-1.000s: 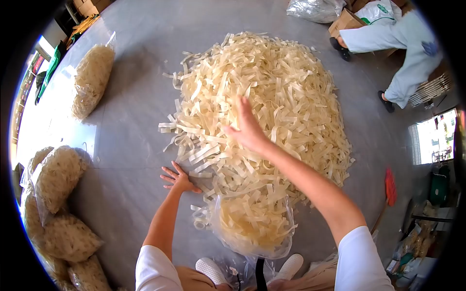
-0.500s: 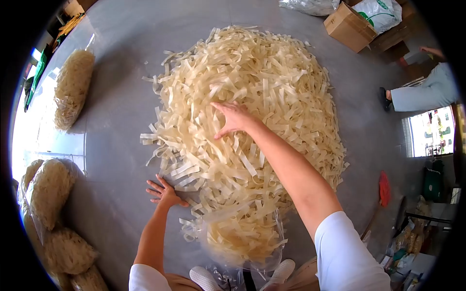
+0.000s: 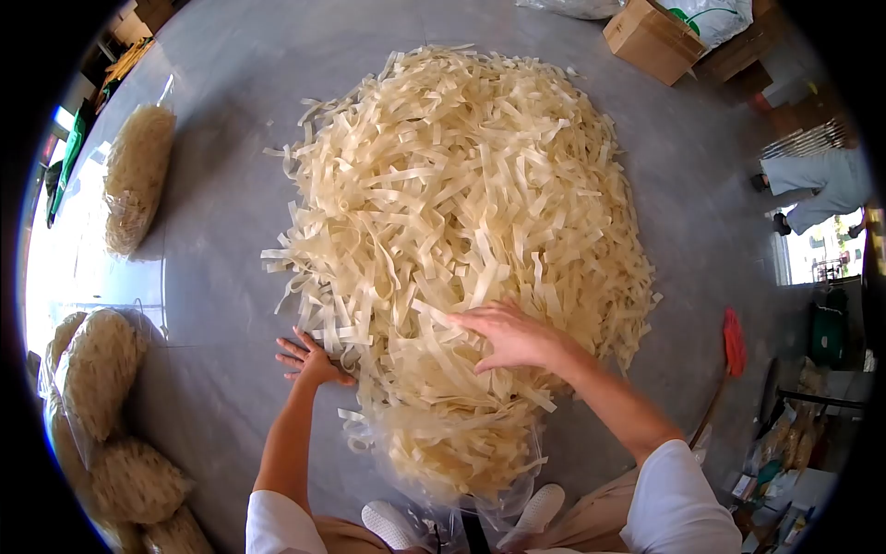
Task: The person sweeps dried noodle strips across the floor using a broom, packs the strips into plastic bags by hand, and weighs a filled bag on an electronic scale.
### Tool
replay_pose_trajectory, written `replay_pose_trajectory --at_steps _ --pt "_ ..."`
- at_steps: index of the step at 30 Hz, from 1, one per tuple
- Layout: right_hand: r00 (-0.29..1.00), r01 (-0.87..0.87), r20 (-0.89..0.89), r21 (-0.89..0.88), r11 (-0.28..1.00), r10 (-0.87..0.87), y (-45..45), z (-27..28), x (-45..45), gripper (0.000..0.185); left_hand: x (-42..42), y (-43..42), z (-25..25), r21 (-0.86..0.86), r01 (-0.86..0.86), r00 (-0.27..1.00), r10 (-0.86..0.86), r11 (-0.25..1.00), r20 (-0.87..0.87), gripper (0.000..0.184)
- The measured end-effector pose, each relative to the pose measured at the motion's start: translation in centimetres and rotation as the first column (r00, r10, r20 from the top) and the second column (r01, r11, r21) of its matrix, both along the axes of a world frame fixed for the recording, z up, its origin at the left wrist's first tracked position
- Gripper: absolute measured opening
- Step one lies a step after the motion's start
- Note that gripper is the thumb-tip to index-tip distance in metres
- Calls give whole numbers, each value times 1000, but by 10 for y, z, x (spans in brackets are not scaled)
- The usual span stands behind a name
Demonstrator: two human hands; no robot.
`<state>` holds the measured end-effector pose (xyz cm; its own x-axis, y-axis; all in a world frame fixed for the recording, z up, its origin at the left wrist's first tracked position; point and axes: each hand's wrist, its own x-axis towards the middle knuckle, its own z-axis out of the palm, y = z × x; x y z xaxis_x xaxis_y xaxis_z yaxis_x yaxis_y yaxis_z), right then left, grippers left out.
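Clear plastic bag point(image 3: 395, 480) part-filled — large heap of pale-yellow flat strips point(image 3: 471, 185) loose beyond it. Left hand point(image 3: 316, 365) open; right hand point(image 3: 517, 338) open, at heap.

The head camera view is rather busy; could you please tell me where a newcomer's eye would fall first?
Probably on the big heap of pale, flat strips, in the middle of the floor. Next, the clear bag at its near end, with the right hand just beyond. Bright red also stands out, on the long-handled tool at far right.
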<state>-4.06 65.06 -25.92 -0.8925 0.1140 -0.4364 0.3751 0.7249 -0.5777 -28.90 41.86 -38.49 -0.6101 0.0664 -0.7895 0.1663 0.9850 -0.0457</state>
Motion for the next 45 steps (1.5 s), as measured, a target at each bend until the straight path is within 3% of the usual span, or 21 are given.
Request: replay_pose_trajectory --at_steps 3,5,7,8,9,10,11,13,17,20,21,22,23,24,25,27,29,31,33,38,45 --pt "884 340 -308 -90 936 -351 42 14 31 86 1 2 3 -6 -10 1000 10 1000 -12 162" --pt "721 621 -389 -7 784 -574 86 -18 76 90 2 0 -3 -19 0 1000 -1 1000 -29 163" --pt "555 832 -439 321 453 -707 109 -46 113 93 1 -1 -6 -34 15 999 -17 999 -49 164" --pt "555 832 -438 321 453 -707 110 -56 123 93 1 -1 -7 -33 14 999 -16 999 -49 163" --pt "253 956 -230 -92 280 -940 107 -63 133 93 1 0 -7 -30 14 999 -15 999 -50 163" --pt "-3 909 120 -414 -52 -993 102 -73 142 94 1 0 -4 -33 16 999 -17 999 -48 163" --pt "-8 909 123 -413 -59 -992 94 -91 143 94 1 0 0 -16 5 1000 -5 1000 -25 162" --pt "180 977 -116 137 163 -977 69 -123 130 91 1 0 2 0 7 1000 -7 1000 -6 161" --pt "383 906 -95 233 354 -919 32 -92 106 91 2 -1 0 -18 39 998 -40 999 -39 161" --pt "72 876 -276 -442 193 -959 16 -77 122 92 -4 -2 -7 3 11 999 -11 1000 -31 160" --pt "58 875 -287 -447 187 -956 16 -87 135 92 -7 -3 -10 28 -31 999 31 999 -16 160" --pt "-79 947 -300 -320 22 -951 13 -93 148 96 -6 -4 -6 106 -77 997 79 991 -18 135" --pt "-207 971 -325 -186 -152 -923 11 -99 162 99 -19 -15 -25 106 -72 997 74 992 -19 135" --pt "-194 969 -164 -184 -163 -967 10 -97 168 109 -45 -31 -60 287 -32 995 3 957 102 116" --pt "-205 966 -156 -189 -174 -966 6 -93 165 109 -30 -23 -50 463 -223 973 164 858 165 100" --pt "-79 889 116 -442 -122 -990 -5 -81 145 116 1 -6 -26 694 -556 828 375 457 416 72" --pt "30 856 272 -504 -116 -962 -20 -44 118 119 12 10 -65 916 -162 956 -172 368 238 79" --pt "243 877 95 -447 177 -965 -24 -55 108 122 39 29 -38 972 21 904 -419 235 82 84" --pt "338 834 79 -488 259 -938 -28 -53 98 124 75 56 62 772 -513 724 -295 375 624 97" --pt "474 811 1 -390 436 -880 -55 -50 55 122 88 61 73 823 -285 727 -449 491 519 99" --pt "350 737 -47 -603 306 -935 -90 -35 46 105 111 68 97 833 -406 740 -399 377 541 85"
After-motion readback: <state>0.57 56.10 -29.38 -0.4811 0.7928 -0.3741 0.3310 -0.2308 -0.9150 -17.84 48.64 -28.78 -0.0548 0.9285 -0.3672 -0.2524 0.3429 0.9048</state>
